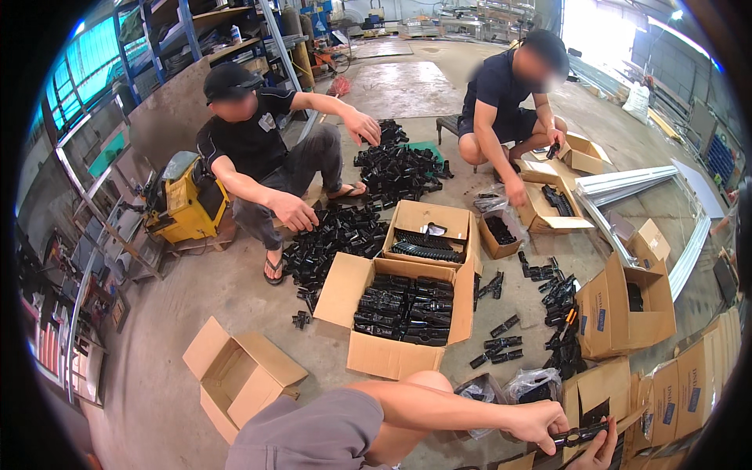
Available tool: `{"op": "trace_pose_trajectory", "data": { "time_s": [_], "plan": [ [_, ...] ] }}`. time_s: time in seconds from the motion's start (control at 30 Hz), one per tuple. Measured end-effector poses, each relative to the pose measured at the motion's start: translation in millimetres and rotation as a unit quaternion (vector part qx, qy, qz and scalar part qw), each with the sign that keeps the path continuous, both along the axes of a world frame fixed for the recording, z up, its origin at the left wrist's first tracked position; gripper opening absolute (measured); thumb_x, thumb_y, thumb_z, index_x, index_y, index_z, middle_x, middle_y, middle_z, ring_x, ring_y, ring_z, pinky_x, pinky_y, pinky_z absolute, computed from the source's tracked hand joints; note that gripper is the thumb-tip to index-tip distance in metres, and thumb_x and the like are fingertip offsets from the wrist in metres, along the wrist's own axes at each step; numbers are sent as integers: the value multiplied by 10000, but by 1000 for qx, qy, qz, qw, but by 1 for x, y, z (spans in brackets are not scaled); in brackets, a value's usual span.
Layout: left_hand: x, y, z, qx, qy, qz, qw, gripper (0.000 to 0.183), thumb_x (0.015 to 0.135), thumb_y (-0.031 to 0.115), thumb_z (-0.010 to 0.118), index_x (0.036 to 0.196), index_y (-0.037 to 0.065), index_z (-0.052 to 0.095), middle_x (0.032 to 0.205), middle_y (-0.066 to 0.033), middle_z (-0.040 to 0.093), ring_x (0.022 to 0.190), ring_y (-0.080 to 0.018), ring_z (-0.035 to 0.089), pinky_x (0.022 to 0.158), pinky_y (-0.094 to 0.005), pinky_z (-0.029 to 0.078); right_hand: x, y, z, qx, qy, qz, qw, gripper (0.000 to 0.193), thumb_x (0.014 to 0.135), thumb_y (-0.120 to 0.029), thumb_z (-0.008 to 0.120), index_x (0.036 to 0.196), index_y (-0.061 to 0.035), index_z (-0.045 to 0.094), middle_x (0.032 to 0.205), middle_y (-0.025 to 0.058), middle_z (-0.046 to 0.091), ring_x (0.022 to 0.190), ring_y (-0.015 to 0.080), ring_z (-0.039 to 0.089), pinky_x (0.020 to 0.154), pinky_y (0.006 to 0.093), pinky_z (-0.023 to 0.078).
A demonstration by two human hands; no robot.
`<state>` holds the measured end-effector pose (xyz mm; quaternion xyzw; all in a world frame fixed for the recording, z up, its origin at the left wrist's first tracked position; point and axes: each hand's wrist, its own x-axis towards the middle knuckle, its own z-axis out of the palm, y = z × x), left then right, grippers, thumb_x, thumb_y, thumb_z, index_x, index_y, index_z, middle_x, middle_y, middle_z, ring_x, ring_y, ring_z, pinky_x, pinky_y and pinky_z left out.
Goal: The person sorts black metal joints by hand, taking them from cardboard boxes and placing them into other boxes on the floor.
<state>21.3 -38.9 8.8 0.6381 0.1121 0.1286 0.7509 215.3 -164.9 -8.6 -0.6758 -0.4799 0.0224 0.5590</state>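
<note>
At the lower right my left hand reaches across and grips one end of a black tubular part. My right hand, partly cut off by the lower edge, has its fingers closed about the other end. The part lies nearly level between them, above an open cardboard box with dark pieces in it. Beside my left forearm are a clear plastic bag and a small box. Several similar black parts lie loose on the floor beyond.
A cardboard box packed with black parts stands in the middle. Beyond it are a heap of black parts and one co-worker with hands over it. Another co-worker sits near an open box. An open box lies left; white metal profiles lie right.
</note>
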Motion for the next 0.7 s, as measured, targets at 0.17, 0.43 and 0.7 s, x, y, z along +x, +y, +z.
{"op": "trace_pose_trajectory", "data": {
  "time_s": [0.17, 0.43, 0.7],
  "plan": [
    [7, 1, -9, -39, 33, -1, 999, 392, 672, -20, 811, 1047, -71, 709, 884, -142, 752, 790, -166, 708, 689, -314, 556, -3, 3, -6, -28, 57, -42, 997, 315, 1020, -148, 541, 1256, 44, 623, 1167, 149, 683, 1048, 219, 649, 908, 349, 513],
    [9, 4, -16, 7, 57, -10, 998, 377, 695, 11, 803, 1048, -70, 699, 912, -153, 756, 838, -200, 726, 753, -323, 565, -62, 13, 59, -101, 110, -93, 984, 280, 988, -120, 617, 1193, 55, 690, 1147, 168, 719, 1002, 219, 674, 881, 331, 530],
    [16, 14, -21, 110, 75, 50, 990, 415, 671, 59, 814, 1059, -44, 706, 886, -176, 744, 820, -248, 731, 736, -347, 557, -36, 17, 35, -64, 18, -93, 993, 264, 976, -112, 642, 1188, 35, 698, 1134, 154, 728, 995, 247, 681, 905, 340, 530]
  ]
}}
